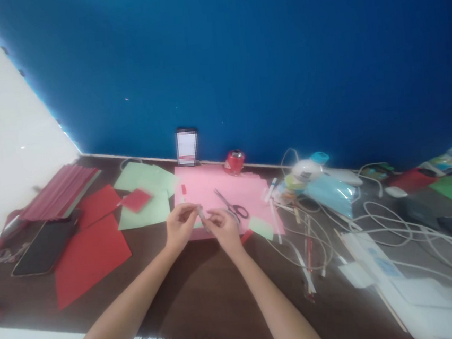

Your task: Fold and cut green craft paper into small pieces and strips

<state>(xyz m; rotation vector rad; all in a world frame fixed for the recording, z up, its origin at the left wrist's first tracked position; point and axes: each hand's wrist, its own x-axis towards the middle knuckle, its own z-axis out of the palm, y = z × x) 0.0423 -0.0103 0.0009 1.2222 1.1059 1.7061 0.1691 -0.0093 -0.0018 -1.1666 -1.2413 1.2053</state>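
My left hand [180, 226] and my right hand [225, 229] meet above the front part of the pink paper [207, 184]. Between their closed fingertips is a small pale piece [201, 213], too blurred to name. Dark-handled scissors [240, 211] lie on the pink paper, just beyond my right hand. A small red strip [183, 189] rests on the same paper, past my left hand. Beside my right wrist lies a light green paper piece [261, 228].
Left are red paper sheets [95, 262], green sheets [145, 217] with a red square [137, 200], a black phone [44, 248] and a pink stack [60, 193]. Another phone [187, 146] leans on the blue wall near a red round container [235, 162]. Tangled white cables [408, 232] spread right.
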